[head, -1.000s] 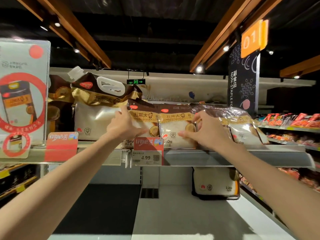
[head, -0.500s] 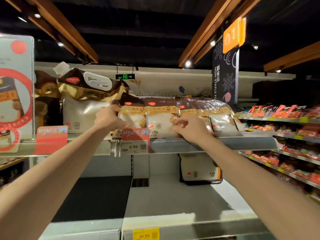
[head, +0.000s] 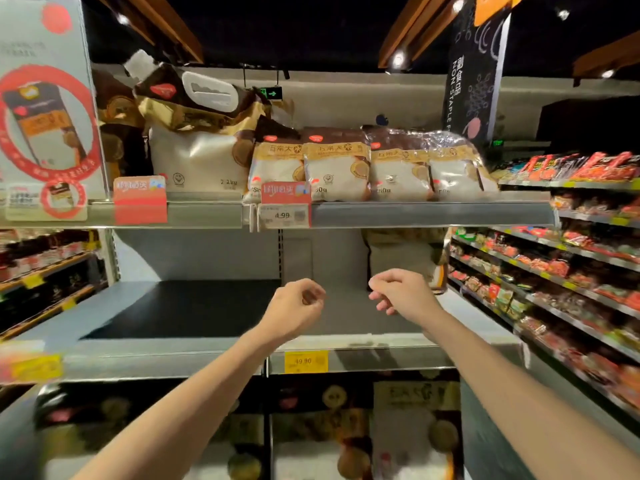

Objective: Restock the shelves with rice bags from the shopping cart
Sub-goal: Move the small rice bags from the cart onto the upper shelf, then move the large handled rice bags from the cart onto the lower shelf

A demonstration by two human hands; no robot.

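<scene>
Mid-frame, above the middle shelf (head: 173,358) front edge, the left hand (head: 294,306) and right hand (head: 405,296) float apart, loosely curled, holding nothing.

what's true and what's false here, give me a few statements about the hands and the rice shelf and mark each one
1. The left hand and right hand hold nothing. True.
2. Four small rice bags stand side by side on the upper shelf. True.
3. The large rice bag stands to the right of the small ones. False: it stands to their left.
4. The price tag below the small bags reads 49.90. False: it reads 4.99; 49.90 is on the yellow tag one shelf lower.
</scene>
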